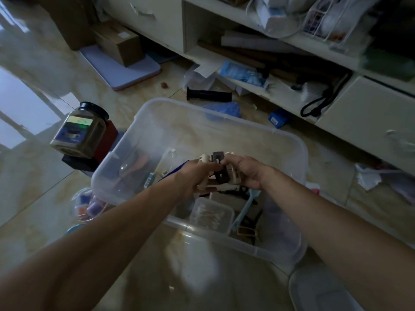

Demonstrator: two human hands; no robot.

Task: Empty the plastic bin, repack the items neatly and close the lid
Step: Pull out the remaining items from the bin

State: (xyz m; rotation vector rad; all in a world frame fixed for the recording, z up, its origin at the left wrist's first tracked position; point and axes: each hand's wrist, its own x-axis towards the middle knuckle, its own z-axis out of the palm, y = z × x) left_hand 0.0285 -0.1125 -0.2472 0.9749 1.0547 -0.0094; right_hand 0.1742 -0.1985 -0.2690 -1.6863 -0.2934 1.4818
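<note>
Head view looks down into the clear plastic bin [224,122], which sits on the tiled floor [33,187] with its far half bare and a small heap of things along its near side. Over that heap both hands meet: the left hand [197,173] and the right hand [244,171] are curled closed together on a cluster of hair claw clips [219,167], cream and dark ones bunched between them. Below lie a small clear box of cotton swabs [211,215], a pale blue handled utensil [244,209] and other dark bits too dim to name. What looks like the lid [321,290] lies on the floor at the near right. A labelled jar [78,133] stands just outside the left wall. Whether this is emptying or repacking I cannot tell; more likely emptying. If so, the clips should be lifted clear over the rim and set on the floor without spilling.
</note>
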